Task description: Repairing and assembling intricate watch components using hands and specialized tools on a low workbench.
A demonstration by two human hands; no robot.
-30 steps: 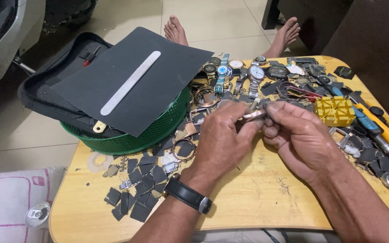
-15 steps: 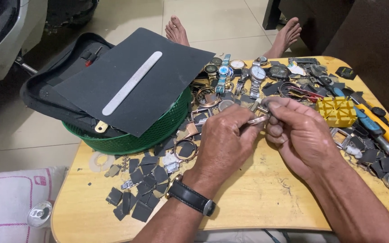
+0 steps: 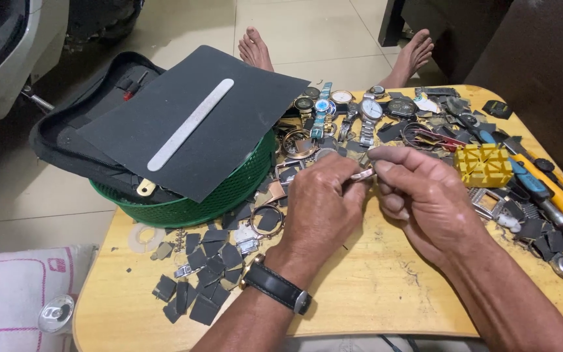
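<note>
— What's the biggest thing here, and how many of each?

— One low wooden table (image 3: 373, 306), rounded at the corners. On its far left sits one green basket (image 3: 216, 195) with one black zip case (image 3: 73, 140) across it, one dark sheet (image 3: 229, 124) over that, and one pale flat strip (image 3: 190, 124) lying on the sheet. Two bare feet (image 3: 255, 49) show on the tiled floor beyond the table.

— And the hands?

— Two. The left hand (image 3: 320, 208), with one black wristwatch (image 3: 275, 287) on its wrist, and the right hand (image 3: 428, 195) meet at mid-table. Their fingertips are pinched narrow on one small metal piece (image 3: 363, 174), held just above the tabletop between them. It looks like a watch part, but it is too small to tell for sure.

— What lies about them?

— A row of wristwatches (image 3: 346, 107) at the far edge, perhaps eight; they overlap too much to count firmly. One yellow gridded block (image 3: 483, 166) sits right of the hands, and long-handled tools (image 3: 548, 189) lie along the right edge. Near left, some two dozen dark flat squares (image 3: 206, 261) are scattered.

— Any packaging?

— One white sack with pink print (image 3: 14, 293) stands at the near left, off the table, with one can top (image 3: 55, 311) beside it.
</note>
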